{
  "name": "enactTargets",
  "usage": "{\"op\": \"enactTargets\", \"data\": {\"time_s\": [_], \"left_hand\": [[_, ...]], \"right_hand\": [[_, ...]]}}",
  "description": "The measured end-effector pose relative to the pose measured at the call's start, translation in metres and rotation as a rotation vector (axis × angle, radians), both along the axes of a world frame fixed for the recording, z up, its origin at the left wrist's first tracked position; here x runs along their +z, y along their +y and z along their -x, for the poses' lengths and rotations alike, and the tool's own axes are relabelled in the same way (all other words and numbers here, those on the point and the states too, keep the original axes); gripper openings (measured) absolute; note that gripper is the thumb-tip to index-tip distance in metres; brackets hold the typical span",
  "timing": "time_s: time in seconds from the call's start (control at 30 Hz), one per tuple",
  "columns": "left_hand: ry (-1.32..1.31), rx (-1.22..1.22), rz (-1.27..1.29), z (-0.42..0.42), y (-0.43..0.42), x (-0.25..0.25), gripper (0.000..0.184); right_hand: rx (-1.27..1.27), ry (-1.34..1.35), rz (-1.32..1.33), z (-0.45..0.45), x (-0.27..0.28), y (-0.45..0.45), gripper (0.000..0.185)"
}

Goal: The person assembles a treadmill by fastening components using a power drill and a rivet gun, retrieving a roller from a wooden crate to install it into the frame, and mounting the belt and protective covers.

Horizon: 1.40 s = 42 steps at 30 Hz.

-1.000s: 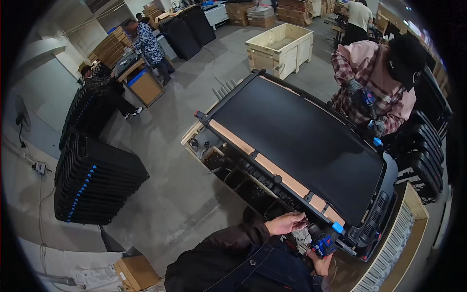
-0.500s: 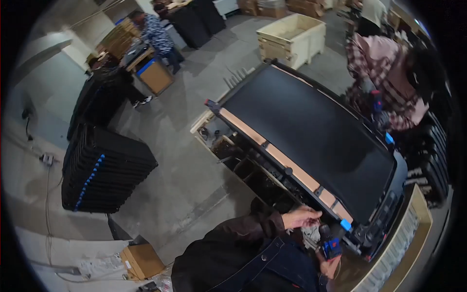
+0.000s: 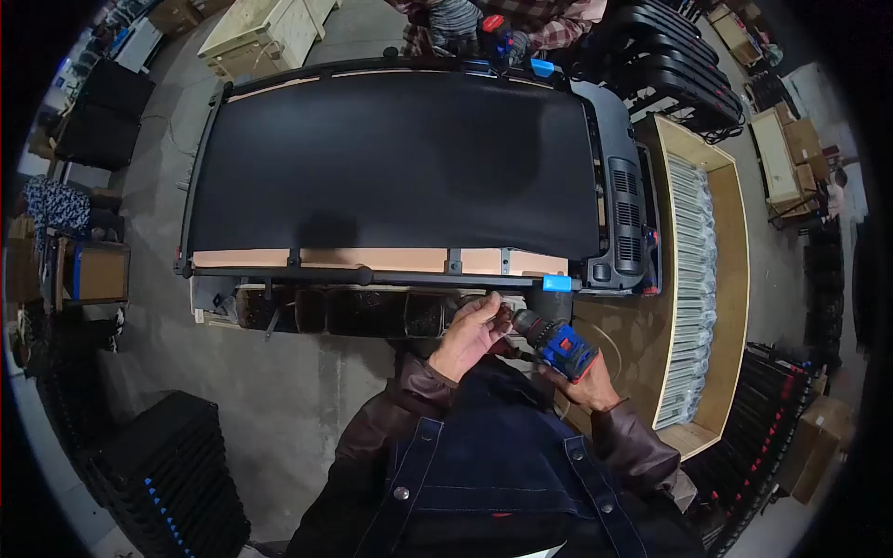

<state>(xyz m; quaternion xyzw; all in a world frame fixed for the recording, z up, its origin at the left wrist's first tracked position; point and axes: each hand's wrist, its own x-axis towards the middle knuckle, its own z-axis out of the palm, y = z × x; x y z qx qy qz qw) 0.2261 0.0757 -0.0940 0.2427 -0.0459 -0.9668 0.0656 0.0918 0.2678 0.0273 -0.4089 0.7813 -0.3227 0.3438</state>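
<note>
My right hand (image 3: 589, 379) is wrapped round the handle of a blue and black power drill (image 3: 560, 347), whose chuck points up and left. Just left of the chuck, my left hand (image 3: 468, 337) has its thumb and fingers pinched together; what they hold is too small to make out. Both hands are at the near side of a treadmill-like frame with a black belt (image 3: 391, 167). A bright blue piece (image 3: 556, 284) sits on its near rail, above the drill. Pale orange strips (image 3: 372, 260) show between belt and rail.
Across the frame, a co-worker in a plaid shirt (image 3: 558, 28) holds another drill. A wooden crate (image 3: 735, 279) of wrapped metal rods stands at right. Parts bins (image 3: 358, 313) lie below the near rail. Stacked black frames (image 3: 172, 465) are at lower left, a wooden crate (image 3: 260, 42) at upper left.
The view has swung right and down, so the frame now lies nearly level across it. The drill remains in my right hand, and my left hand stays beside its chuck.
</note>
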Motion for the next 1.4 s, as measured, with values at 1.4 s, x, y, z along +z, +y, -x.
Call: {"op": "enactTargets", "data": {"time_s": [1.4], "left_hand": [[0.008,0.605,1.602,0.085,-0.048,0.113,0.03]], "right_hand": [[0.263,0.178,-0.356,0.081,0.045,-0.098,0.027]]}}
